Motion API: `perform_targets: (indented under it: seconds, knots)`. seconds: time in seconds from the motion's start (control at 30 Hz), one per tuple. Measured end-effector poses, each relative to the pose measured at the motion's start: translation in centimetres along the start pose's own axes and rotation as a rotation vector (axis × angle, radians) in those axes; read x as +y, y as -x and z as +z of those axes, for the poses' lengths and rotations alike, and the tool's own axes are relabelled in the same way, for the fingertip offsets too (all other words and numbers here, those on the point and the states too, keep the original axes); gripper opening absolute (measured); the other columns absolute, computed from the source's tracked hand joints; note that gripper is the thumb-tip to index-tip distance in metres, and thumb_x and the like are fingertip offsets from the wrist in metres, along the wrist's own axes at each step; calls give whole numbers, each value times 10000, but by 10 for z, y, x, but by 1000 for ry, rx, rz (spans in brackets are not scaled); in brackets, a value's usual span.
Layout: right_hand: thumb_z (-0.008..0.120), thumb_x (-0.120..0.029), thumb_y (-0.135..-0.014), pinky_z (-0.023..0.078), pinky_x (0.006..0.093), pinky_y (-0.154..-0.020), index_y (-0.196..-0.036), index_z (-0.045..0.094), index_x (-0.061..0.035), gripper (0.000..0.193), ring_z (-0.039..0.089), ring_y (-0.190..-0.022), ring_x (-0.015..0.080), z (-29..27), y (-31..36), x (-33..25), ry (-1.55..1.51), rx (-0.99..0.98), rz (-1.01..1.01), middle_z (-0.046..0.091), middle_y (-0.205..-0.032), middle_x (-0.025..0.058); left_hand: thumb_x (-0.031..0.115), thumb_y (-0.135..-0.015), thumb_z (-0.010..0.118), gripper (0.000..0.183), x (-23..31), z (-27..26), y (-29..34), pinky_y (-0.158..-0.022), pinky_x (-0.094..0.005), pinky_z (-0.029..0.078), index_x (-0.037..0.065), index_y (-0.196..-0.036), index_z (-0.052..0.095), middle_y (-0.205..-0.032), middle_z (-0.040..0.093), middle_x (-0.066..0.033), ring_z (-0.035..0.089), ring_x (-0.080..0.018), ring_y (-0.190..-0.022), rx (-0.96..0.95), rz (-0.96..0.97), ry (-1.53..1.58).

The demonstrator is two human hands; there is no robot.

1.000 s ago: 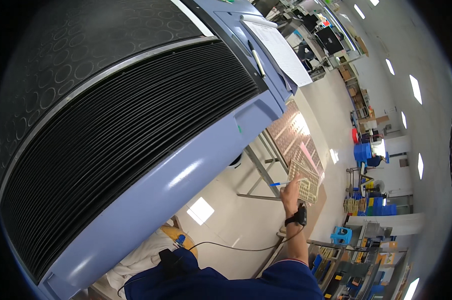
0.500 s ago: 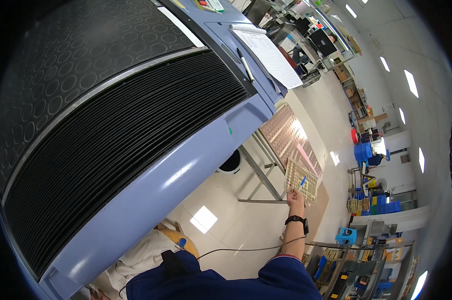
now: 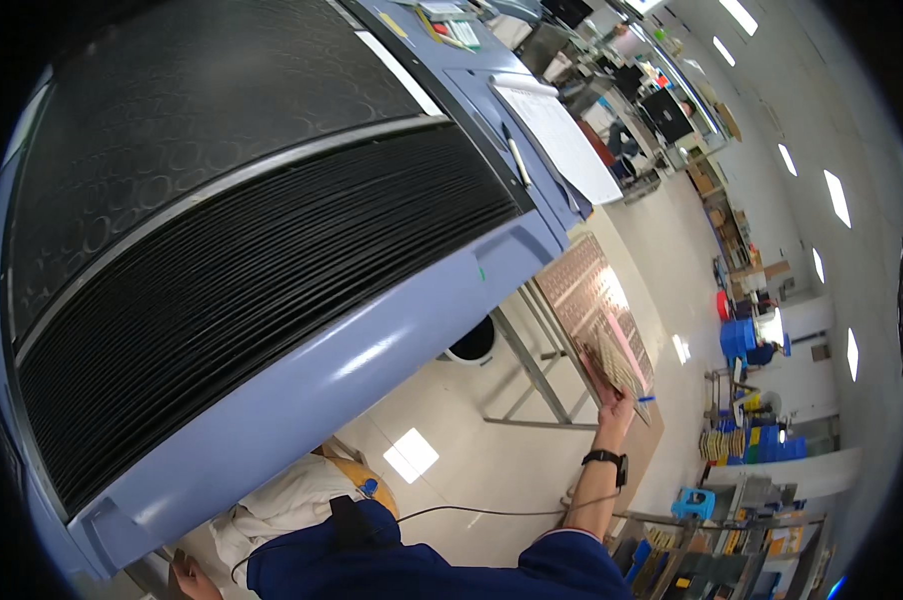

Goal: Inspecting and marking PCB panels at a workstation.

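My right hand (image 3: 617, 408), on an outstretched arm with a dark wristband, is closed on the near edge of a thin yellowish gridded panel (image 3: 612, 362). It looks like a circuit board panel and is tilted, seen nearly edge-on. A small blue strip (image 3: 646, 399) shows beside the panel. Below and behind lie copper-coloured patterned sheets (image 3: 582, 285) on a metal-legged stand. At the lower left, part of my left hand (image 3: 194, 578) shows beside the blue-grey machine's lower end; its fingers are too small and partly hidden to read.
The blue-grey machine (image 3: 372, 345) with black ribbed rollers (image 3: 272, 240) fills the left. On it lie a clipboard of papers (image 3: 562, 130) and a pen (image 3: 519, 163). A bucket (image 3: 475, 345) stands beneath. A round stool (image 3: 367, 480) with a pale cloth (image 3: 292, 500) is near me.
My right hand has turned the gridded panel from lying broad side up to nearly edge-on. The view has shifted, and more of my left hand shows at the lower left.
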State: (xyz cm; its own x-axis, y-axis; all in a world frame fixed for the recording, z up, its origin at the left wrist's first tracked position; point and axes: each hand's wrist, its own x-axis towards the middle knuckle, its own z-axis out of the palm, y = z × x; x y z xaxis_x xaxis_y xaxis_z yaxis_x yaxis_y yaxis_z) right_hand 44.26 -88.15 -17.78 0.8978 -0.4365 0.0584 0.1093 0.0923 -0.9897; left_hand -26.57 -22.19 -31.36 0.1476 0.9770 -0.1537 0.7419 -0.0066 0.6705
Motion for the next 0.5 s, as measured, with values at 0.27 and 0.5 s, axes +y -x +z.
perform_targets:
  seconds: [0.27,0.5]
  knots:
    - [618,-87,-977,580,331,-853,-1205,584,33,260,679,-955,208,200,230,-98,-321,-47,81,690,-1082,105,27,-891,630,230,224,-29,47,-880,-347,526,-68,-1096,677,-1014,727,-158,698,-243,-942,-89,303,45]
    - [647,-64,-965,555,263,-745,-1022,586,-55,84,646,-820,114,320,433,-107,-324,-623,328,652,-902,30,87,-886,727,599,355,-11,65,-1005,-391,501,-32,-1409,460,-1279,638,-186,640,-241,-1153,-793,233,800]
